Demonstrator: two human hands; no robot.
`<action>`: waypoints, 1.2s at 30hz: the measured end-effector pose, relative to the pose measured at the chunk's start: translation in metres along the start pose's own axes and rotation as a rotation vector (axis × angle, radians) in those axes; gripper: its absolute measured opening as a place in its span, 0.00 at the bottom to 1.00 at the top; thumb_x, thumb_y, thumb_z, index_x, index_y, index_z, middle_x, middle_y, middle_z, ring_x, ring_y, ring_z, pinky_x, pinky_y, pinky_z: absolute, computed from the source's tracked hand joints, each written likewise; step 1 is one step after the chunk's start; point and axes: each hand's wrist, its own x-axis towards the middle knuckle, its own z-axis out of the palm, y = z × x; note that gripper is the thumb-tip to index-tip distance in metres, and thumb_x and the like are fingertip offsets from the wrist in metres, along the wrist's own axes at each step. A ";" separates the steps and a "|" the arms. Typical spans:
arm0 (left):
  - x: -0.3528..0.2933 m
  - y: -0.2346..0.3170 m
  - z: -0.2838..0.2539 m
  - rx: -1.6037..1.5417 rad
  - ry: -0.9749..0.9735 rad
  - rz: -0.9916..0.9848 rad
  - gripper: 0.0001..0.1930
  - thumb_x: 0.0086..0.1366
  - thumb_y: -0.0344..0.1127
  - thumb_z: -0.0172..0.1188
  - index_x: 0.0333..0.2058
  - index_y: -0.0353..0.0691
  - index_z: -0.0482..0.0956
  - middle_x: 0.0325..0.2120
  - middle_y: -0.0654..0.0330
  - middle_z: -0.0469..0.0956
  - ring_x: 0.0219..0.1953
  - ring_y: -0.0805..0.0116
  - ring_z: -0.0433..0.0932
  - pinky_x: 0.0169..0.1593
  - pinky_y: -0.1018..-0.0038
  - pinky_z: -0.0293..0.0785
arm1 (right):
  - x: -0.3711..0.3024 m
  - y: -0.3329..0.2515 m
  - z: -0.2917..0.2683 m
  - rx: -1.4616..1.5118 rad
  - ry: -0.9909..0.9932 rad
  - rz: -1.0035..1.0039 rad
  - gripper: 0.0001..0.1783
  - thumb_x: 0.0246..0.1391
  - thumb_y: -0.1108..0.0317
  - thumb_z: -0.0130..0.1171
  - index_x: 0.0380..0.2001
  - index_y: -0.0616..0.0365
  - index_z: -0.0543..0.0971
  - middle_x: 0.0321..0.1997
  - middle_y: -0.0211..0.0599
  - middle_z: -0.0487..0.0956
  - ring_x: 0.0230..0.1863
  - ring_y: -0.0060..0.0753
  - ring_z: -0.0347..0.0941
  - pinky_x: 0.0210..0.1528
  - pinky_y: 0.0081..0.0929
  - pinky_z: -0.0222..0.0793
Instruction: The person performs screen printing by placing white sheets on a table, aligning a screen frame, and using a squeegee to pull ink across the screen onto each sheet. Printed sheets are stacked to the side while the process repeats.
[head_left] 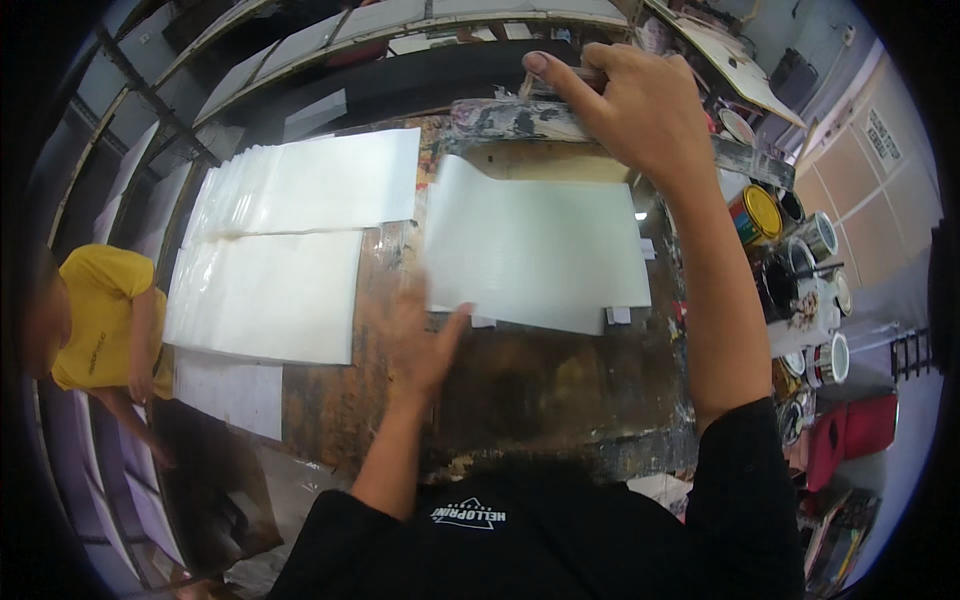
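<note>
Right hand [640,110] grips the paint-smeared squeegee [520,120] at the far edge; left hand [425,335], fingers loose, hovers at the white sheet [535,250] on the desk [540,390]. Finished-looking sheets [290,240] stacked left; this pull seems unstarted.

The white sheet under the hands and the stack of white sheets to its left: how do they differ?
The single sheet lies alone, its far edge curling up by the paint-smeared bar that the right hand grips; the stack lies flat in overlapping layers. The left hand is at the single sheet's near edge; no hand touches the stack. Both are white and rest on the stained worktable.
</note>
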 end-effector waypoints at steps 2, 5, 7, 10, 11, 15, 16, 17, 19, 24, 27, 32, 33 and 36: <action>-0.009 -0.037 -0.035 0.264 0.077 0.020 0.42 0.69 0.59 0.68 0.71 0.36 0.71 0.71 0.48 0.70 0.78 0.44 0.58 0.77 0.31 0.34 | -0.006 -0.001 0.002 -0.024 -0.008 -0.024 0.44 0.64 0.26 0.51 0.20 0.61 0.80 0.21 0.42 0.77 0.26 0.49 0.72 0.45 0.46 0.64; -0.017 -0.107 -0.085 0.445 0.173 -0.118 0.44 0.70 0.63 0.64 0.75 0.41 0.64 0.77 0.51 0.60 0.81 0.44 0.49 0.75 0.27 0.28 | -0.011 0.000 0.003 -0.054 -0.027 -0.035 0.43 0.65 0.25 0.49 0.22 0.59 0.82 0.24 0.40 0.79 0.27 0.45 0.74 0.44 0.45 0.62; -0.015 -0.146 -0.117 0.668 0.237 -0.279 0.45 0.72 0.65 0.59 0.78 0.44 0.59 0.79 0.48 0.53 0.82 0.42 0.42 0.74 0.25 0.26 | -0.011 -0.002 0.004 -0.049 -0.036 -0.033 0.44 0.66 0.25 0.48 0.23 0.58 0.83 0.24 0.39 0.80 0.28 0.44 0.75 0.44 0.46 0.62; 0.015 -0.128 -0.117 0.835 0.574 -0.551 0.45 0.73 0.66 0.57 0.79 0.47 0.57 0.81 0.44 0.45 0.82 0.40 0.38 0.74 0.24 0.26 | -0.013 0.002 0.004 -0.088 -0.033 -0.032 0.45 0.65 0.24 0.48 0.24 0.57 0.85 0.25 0.38 0.82 0.29 0.43 0.78 0.43 0.46 0.63; 0.025 -0.108 -0.104 0.769 0.497 -0.442 0.44 0.74 0.65 0.57 0.78 0.47 0.58 0.80 0.41 0.45 0.82 0.40 0.39 0.74 0.25 0.27 | -0.013 0.001 0.004 -0.091 -0.035 -0.028 0.45 0.65 0.23 0.48 0.24 0.58 0.85 0.25 0.39 0.82 0.29 0.43 0.78 0.44 0.48 0.64; 0.033 0.021 0.011 -0.056 -0.131 0.120 0.35 0.78 0.52 0.55 0.77 0.44 0.61 0.77 0.40 0.54 0.81 0.40 0.47 0.80 0.45 0.41 | -0.007 0.005 -0.002 -0.107 -0.108 -0.001 0.44 0.64 0.25 0.50 0.26 0.59 0.85 0.24 0.42 0.82 0.30 0.47 0.81 0.44 0.52 0.67; 0.024 0.040 0.055 0.025 -0.250 0.276 0.35 0.79 0.51 0.53 0.77 0.43 0.60 0.78 0.41 0.52 0.81 0.39 0.47 0.79 0.40 0.40 | 0.000 0.001 -0.004 -0.059 -0.107 0.002 0.45 0.64 0.25 0.50 0.23 0.61 0.85 0.23 0.45 0.82 0.30 0.49 0.81 0.42 0.50 0.69; 0.020 0.071 0.082 0.064 -0.414 0.305 0.35 0.80 0.54 0.49 0.77 0.44 0.59 0.79 0.42 0.50 0.81 0.38 0.46 0.79 0.36 0.37 | 0.003 0.001 -0.007 -0.029 -0.107 0.015 0.46 0.65 0.25 0.49 0.21 0.62 0.84 0.22 0.48 0.82 0.30 0.51 0.81 0.40 0.49 0.71; 0.009 0.095 0.130 0.101 -0.520 0.371 0.37 0.80 0.58 0.45 0.77 0.43 0.58 0.79 0.43 0.51 0.81 0.38 0.45 0.78 0.34 0.37 | 0.015 -0.005 -0.008 -0.004 -0.128 0.013 0.47 0.65 0.26 0.49 0.19 0.64 0.84 0.21 0.51 0.82 0.30 0.53 0.81 0.39 0.47 0.73; -0.007 0.111 0.176 0.162 -0.402 0.337 0.34 0.80 0.55 0.45 0.76 0.41 0.61 0.79 0.44 0.51 0.81 0.38 0.45 0.77 0.31 0.29 | 0.019 -0.003 -0.013 0.010 -0.183 0.066 0.47 0.66 0.27 0.47 0.20 0.65 0.85 0.21 0.51 0.82 0.30 0.53 0.81 0.43 0.50 0.71; -0.007 0.113 0.173 0.166 -0.398 0.343 0.32 0.80 0.51 0.44 0.76 0.40 0.61 0.79 0.44 0.51 0.81 0.38 0.46 0.77 0.31 0.29 | 0.025 -0.001 -0.025 0.017 -0.287 0.063 0.48 0.66 0.27 0.45 0.19 0.66 0.84 0.20 0.51 0.81 0.30 0.54 0.80 0.44 0.49 0.71; -0.006 0.112 0.172 0.199 -0.405 0.357 0.29 0.82 0.46 0.41 0.75 0.39 0.62 0.78 0.44 0.54 0.80 0.39 0.47 0.77 0.31 0.32 | 0.034 0.005 -0.018 -0.013 -0.134 0.031 0.50 0.68 0.27 0.43 0.20 0.69 0.84 0.24 0.57 0.83 0.32 0.57 0.82 0.48 0.51 0.73; -0.004 0.110 0.174 0.172 -0.402 0.340 0.29 0.82 0.45 0.41 0.74 0.39 0.64 0.77 0.44 0.56 0.79 0.39 0.50 0.77 0.31 0.33 | 0.033 0.004 -0.025 0.014 -0.180 0.045 0.51 0.68 0.27 0.43 0.20 0.69 0.84 0.25 0.58 0.83 0.33 0.58 0.82 0.49 0.52 0.73; 0.006 0.096 0.184 0.105 -0.342 0.317 0.27 0.82 0.43 0.42 0.71 0.37 0.68 0.74 0.44 0.62 0.76 0.40 0.58 0.77 0.31 0.38 | 0.030 0.007 -0.012 0.009 -0.134 0.002 0.51 0.68 0.27 0.43 0.21 0.70 0.84 0.26 0.59 0.84 0.35 0.60 0.83 0.52 0.53 0.73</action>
